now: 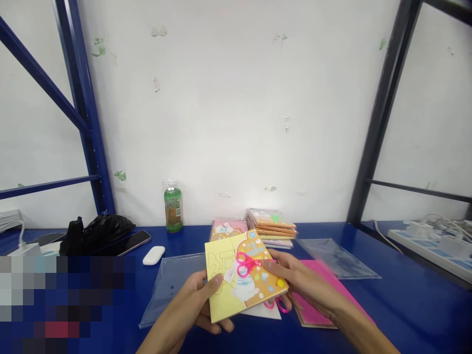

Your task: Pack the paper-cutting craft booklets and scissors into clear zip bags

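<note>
Between my two hands is a yellow and orange paper craft book (221,307) with line drawings and cartoon animals, tilted above the blue table. My left hand (199,302) grips its left edge, thumb on top and fingers underneath. My right hand (295,275) holds the right side, its thumb pressing small pink scissors (243,264) flat against the cover. Under the book, more pink scissor handles (283,306) show beside a white sheet (266,312). A bright pink pad (324,290) lies by my right wrist. A clear plastic sleeve (165,290) lies behind my left hand.
Stacked packaged books (273,228) stand at the back, beside another pink and orange one (226,227). A second clear sleeve (339,258) lies right. Around the left are a green bottle (173,206), white case (154,255), phone (129,243) and black bag (99,233). Power strips (431,246) lie right.
</note>
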A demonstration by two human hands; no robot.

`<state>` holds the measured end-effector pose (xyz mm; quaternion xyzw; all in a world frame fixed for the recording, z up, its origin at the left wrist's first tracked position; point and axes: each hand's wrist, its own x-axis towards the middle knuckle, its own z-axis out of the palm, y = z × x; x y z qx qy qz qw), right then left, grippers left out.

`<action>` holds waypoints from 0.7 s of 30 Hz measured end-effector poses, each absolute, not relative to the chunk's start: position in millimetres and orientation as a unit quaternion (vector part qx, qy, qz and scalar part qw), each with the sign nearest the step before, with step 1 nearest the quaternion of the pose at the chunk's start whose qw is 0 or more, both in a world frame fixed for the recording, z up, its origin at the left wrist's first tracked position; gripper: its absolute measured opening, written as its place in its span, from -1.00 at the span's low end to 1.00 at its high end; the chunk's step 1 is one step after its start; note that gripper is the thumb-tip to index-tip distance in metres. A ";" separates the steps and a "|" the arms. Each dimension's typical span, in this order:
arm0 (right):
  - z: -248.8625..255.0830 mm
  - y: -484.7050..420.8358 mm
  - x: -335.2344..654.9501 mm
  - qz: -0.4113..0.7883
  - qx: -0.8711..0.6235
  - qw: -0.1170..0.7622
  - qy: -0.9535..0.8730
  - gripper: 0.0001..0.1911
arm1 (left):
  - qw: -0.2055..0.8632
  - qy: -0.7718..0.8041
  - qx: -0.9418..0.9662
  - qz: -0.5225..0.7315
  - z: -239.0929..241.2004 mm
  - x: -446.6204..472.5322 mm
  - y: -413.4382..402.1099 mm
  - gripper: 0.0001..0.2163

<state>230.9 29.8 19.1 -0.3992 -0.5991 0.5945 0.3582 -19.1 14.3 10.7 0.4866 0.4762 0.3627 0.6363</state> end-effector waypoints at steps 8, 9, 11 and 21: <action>28.8 23.6 238.6 0.551 -0.438 0.413 -0.579 -0.42 | 0.633 0.470 0.508 0.345 12.8 -25.4 17.3 -0.47; 30.2 23.5 241.1 0.538 -0.447 0.428 -0.572 -0.43 | 0.631 0.469 0.511 0.347 14.5 -28.3 17.9 -0.47; 31.7 25.6 248.7 0.512 -0.468 0.456 -0.558 -0.47 | 0.624 0.464 0.520 0.353 19.6 -36.5 19.2 -0.47; -4.0 55.7 284.9 0.102 -0.646 0.301 -0.694 -0.46 | 0.539 0.516 0.510 0.428 30.5 -98.8 33.0 -0.57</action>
